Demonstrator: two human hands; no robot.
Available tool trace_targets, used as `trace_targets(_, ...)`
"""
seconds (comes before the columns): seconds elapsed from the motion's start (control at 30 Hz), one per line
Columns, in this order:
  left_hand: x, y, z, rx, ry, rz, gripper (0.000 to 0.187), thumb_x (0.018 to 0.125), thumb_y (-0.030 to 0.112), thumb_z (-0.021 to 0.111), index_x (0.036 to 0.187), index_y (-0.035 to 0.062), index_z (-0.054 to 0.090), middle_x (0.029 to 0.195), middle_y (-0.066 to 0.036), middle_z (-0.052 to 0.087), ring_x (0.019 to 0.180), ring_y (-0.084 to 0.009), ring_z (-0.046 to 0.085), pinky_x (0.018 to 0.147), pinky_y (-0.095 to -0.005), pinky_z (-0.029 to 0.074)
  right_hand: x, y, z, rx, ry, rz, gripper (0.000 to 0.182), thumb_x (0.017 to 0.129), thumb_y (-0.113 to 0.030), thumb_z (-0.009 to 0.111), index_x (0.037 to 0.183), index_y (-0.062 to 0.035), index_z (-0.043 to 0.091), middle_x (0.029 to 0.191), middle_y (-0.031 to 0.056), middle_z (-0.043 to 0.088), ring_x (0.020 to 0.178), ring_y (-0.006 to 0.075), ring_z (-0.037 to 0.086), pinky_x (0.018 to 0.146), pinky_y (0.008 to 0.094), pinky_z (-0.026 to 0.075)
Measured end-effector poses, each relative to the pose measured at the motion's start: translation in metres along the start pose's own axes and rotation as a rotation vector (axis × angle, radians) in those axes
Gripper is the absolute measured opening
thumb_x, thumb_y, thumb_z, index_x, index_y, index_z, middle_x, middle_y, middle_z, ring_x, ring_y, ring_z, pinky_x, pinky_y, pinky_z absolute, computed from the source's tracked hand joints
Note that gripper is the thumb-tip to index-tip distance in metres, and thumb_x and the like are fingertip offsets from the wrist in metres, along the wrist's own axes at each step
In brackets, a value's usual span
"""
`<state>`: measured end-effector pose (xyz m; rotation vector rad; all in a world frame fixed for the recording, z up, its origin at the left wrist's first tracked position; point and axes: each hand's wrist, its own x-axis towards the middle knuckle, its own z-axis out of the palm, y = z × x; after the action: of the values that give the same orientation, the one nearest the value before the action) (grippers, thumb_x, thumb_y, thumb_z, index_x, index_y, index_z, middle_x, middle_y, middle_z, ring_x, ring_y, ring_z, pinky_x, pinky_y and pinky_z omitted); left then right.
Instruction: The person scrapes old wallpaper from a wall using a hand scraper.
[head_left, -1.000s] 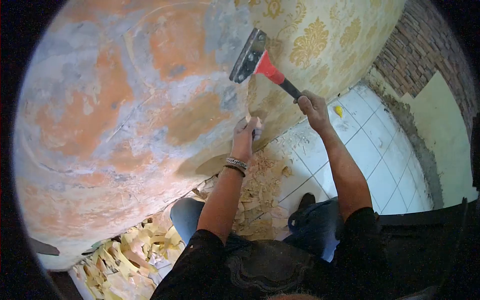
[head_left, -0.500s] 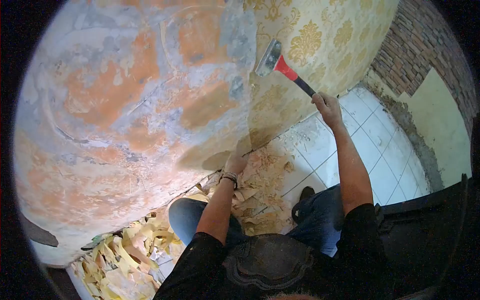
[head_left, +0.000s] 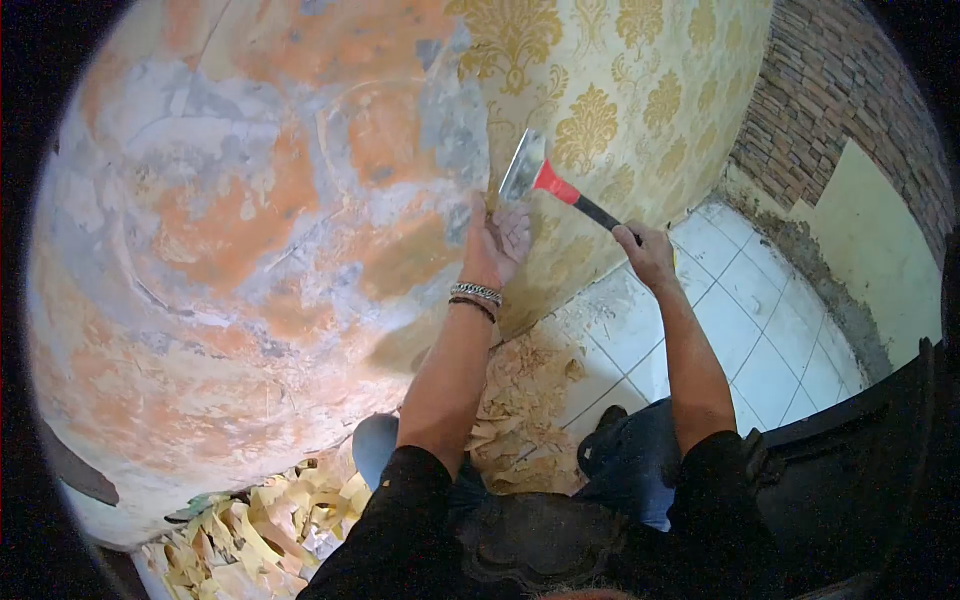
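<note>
My right hand [head_left: 648, 254] is closed round the black end of a red and black scraper [head_left: 572, 188]. The scraper's wide metal blade lies close to the wall, by the left edge of the gold-patterned wallpaper [head_left: 590, 125]. Just below the blade is my left hand [head_left: 498, 240], palm turned up and fingers partly curled, near the same wallpaper edge. Nothing can be made out in it. Left of that edge the wall [head_left: 240, 200] is bare, with orange and grey patches.
Torn wallpaper scraps [head_left: 255, 530] lie heaped along the wall's foot, and more scraps [head_left: 520, 400] cover the floor between my legs. White tiles [head_left: 740, 280] lie at the right, below a stone-patterned wall covering [head_left: 830, 100]. A dark object [head_left: 850, 460] stands at the lower right.
My left hand has risen from the wall's foot to just under the blade, palm now up. My right hand and the scraper have come slightly lower in view, and the view has shifted.
</note>
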<state>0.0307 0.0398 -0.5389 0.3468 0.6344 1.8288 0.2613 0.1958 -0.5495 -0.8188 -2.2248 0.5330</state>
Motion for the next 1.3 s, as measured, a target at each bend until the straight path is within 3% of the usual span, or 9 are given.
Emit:
trace_targets(0.3,0.016,-0.007,-0.013,0.055,0.178,0.189,0.022,0.097,0.026,0.054,0.084,0.009,0.06,0.068,0.001,0.061,0.051,-0.0086,0.053,0.045,-0.0209,0.045,0.009,0.005,0.002,-0.01,-0.043,0.004,0.049,0.087,-0.055,0.056,0.088,-0.0081,0.068,0.072,0.0154,0.064,0.071,0.0342,0.063,0.066,0.0429,0.047)
trace_targets(0.47,-0.001,-0.054,-0.069,0.89,0.364,0.465,0.027,0.095,0.024,0.052,0.077,0.0062,0.062,0.063,0.001,0.057,0.05,-0.0127,0.052,0.044,-0.0301,0.037,0.011,-0.001,-0.002,-0.007,0.023,-0.03,0.048,0.087,-0.056,0.055,0.088,-0.01,0.069,0.074,0.0149,0.065,0.074,0.0346,0.064,0.068,0.0441,0.048)
trace_targets(0.6,-0.032,-0.115,-0.22,1.491,0.531,0.22,0.031,0.094,0.029,0.053,0.078,0.0037,0.061,0.07,-0.007,0.062,0.054,-0.0171,0.058,0.046,-0.0307,0.045,0.011,-0.003,-0.004,-0.144,-0.054,0.017,0.049,0.087,-0.059,0.054,0.085,-0.0119,0.068,0.074,0.0122,0.065,0.075,0.0343,0.064,0.068,0.0453,0.048)
trace_targets(0.67,-0.077,-0.133,-0.263,2.456,0.216,-0.031,0.027,0.093,0.027,0.052,0.09,0.003,0.064,0.08,-0.015,0.067,0.066,-0.027,0.065,0.056,-0.0394,0.05,0.009,0.003,0.001,-0.181,-0.07,0.008,0.05,0.086,-0.06,0.053,0.084,-0.0124,0.067,0.073,0.0112,0.065,0.074,0.0339,0.064,0.068,0.0453,0.048)
trace_targets(0.77,-0.096,-0.191,-0.459,2.447,0.011,-0.062,0.028,0.092,0.026,0.05,0.102,0.0029,0.063,0.091,-0.02,0.067,0.082,-0.037,0.065,0.07,-0.0469,0.051,0.008,-0.004,-0.005,-0.273,-0.126,-0.031,0.052,0.084,-0.064,0.053,0.083,-0.014,0.067,0.072,0.0098,0.064,0.075,0.032,0.064,0.069,0.045,0.049)
trace_targets(0.93,-0.098,-0.114,-0.202,1.901,0.516,0.055,0.042,0.093,0.038,0.048,0.118,0.0064,0.059,0.103,-0.02,0.066,0.094,-0.0409,0.061,0.082,-0.048,0.049,0.012,-0.009,-0.012,-0.416,-0.044,-0.126,0.056,0.083,-0.066,0.053,0.086,-0.0123,0.067,0.078,0.0104,0.066,0.079,0.0341,0.064,0.073,0.0473,0.049)
trace_targets(0.97,-0.089,-0.103,-0.173,1.802,0.537,0.363,0.04,0.095,0.035,0.045,0.12,0.0061,0.057,0.112,-0.021,0.061,0.103,-0.0396,0.057,0.087,-0.0462,0.046,0.013,-0.019,-0.017,-0.512,-0.065,-0.096,0.055,0.083,-0.066,0.053,0.089,-0.0138,0.068,0.083,0.0096,0.067,0.081,0.0321,0.064,0.073,0.0452,0.05)
trace_targets(1.07,-0.066,-0.055,-0.084,1.73,0.305,0.837,0.033,0.094,0.024,0.051,0.121,0.0036,0.056,0.11,-0.02,0.06,0.103,-0.0371,0.057,0.088,-0.0433,0.045,0.012,-0.025,-0.015,-0.604,-0.084,-0.086,0.055,0.083,-0.067,0.052,0.09,-0.0156,0.07,0.087,0.0087,0.068,0.084,0.0307,0.065,0.074,0.0441,0.05)
trace_targets(1.3,-0.057,-0.018,-0.004,2.009,0.006,1.008,0.036,0.09,0.025,0.061,0.122,0.0113,0.056,0.102,-0.012,0.065,0.096,-0.0326,0.061,0.079,-0.0411,0.049,0.004,-0.071,-0.038,-0.473,-0.19,-0.033,0.039,0.088,-0.049,0.062,0.08,-0.0114,0.065,0.063,0.0039,0.062,0.058,0.0274,0.059,0.055,0.0433,0.045)
